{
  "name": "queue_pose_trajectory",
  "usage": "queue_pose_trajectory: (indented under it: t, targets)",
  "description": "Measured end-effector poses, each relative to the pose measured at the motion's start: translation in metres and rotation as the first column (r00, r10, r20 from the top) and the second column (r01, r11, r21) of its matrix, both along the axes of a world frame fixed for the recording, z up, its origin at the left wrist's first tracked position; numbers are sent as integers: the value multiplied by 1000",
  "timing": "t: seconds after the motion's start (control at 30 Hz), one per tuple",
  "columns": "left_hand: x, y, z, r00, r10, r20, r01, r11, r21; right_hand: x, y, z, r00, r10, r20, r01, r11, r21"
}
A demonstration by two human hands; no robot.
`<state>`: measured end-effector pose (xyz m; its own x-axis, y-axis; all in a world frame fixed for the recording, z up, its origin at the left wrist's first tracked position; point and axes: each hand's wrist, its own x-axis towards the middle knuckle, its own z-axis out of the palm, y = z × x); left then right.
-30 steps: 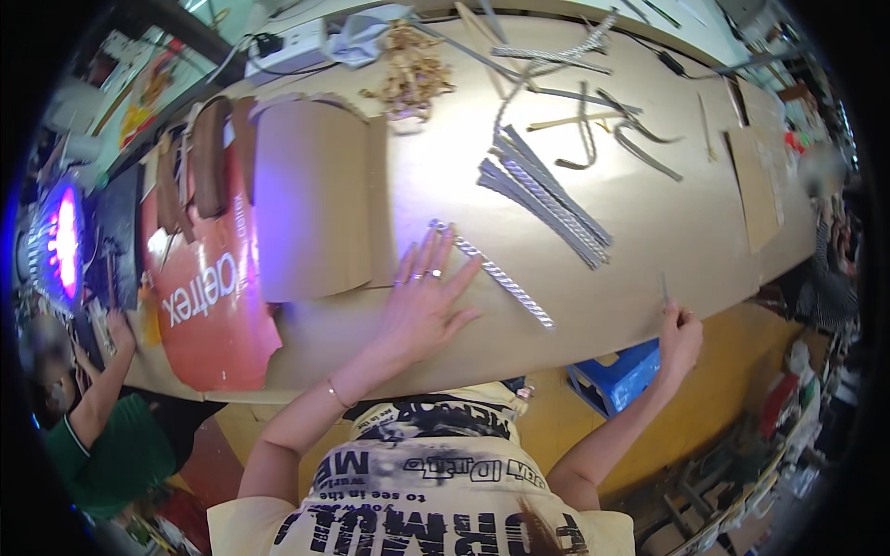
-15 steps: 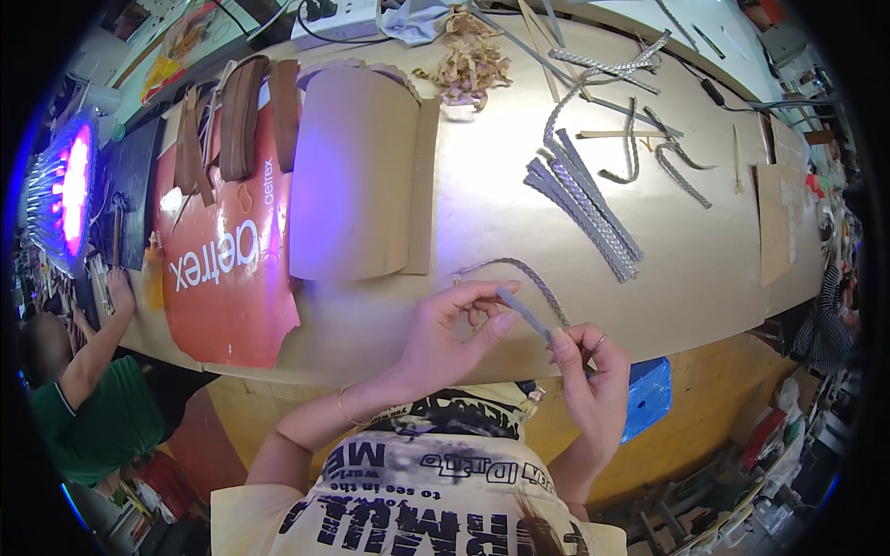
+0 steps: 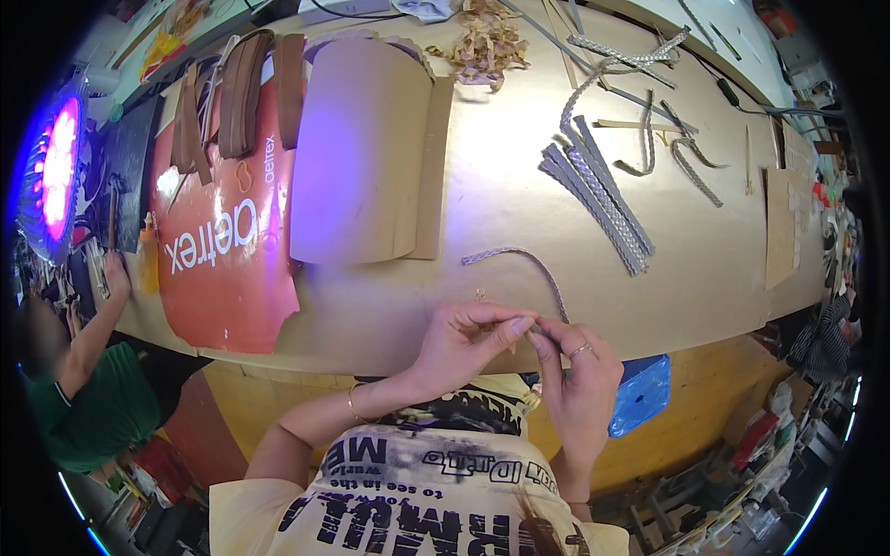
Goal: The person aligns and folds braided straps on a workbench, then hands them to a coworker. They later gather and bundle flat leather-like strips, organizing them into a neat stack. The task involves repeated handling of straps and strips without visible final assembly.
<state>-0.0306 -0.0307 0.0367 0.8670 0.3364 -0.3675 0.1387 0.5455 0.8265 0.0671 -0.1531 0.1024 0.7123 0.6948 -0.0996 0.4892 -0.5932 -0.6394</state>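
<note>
In front of my body, just over the table's near edge, my two hands meet fingertip to fingertip. My left hand (image 3: 465, 345) pinches one end of a narrow grey strip (image 3: 538, 330) between thumb and forefinger. My right hand (image 3: 581, 372) is closed on the same strip, its thumb and fingers hiding most of it. A thin braided cord (image 3: 524, 253) curves over the tabletop and runs down to my right fingers; whether it joins the strip is hidden. A tiny gold-coloured piece (image 3: 480, 295) lies just beyond my left fingers.
A bundle of grey braided straps (image 3: 601, 206) lies right of centre, loose braids (image 3: 686, 162) beyond it. Left stand a curved brown sheet (image 3: 362, 157) and a red bag (image 3: 227, 296) under brown strips (image 3: 246, 102). A green-sleeved person (image 3: 102, 408) works at far left, near a bright lamp (image 3: 57, 176).
My hands have drawn together, and much less of the grey strip shows between them. The gold-coloured piece is now visible beyond my left hand. The whole view has shifted slightly.
</note>
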Motion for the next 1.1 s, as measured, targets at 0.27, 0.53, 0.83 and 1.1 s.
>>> queue_pose_trajectory:
  t: [0.27, 0.53, 0.83, 1.1]
  targets:
    - [-6, 9, -36, 990, -125, -64, 79, 124, 989, 4, 6, -11, 875, -158, -458, 224, 970, 94]
    - [24, 19, -48, 977, -163, -140, 154, 71, 986, 26, 39, -68, 976, -198, -90, 203, 978, 48]
    - [31, 36, -47, 909, -267, -319, 354, 96, 930, 43, 36, -66, 964, -216, -153, 208, 976, -68]
    - [23, 30, -45, 930, -192, -314, 349, 187, 918, 35, 35, -56, 965, -219, -144, 210, 975, -77]
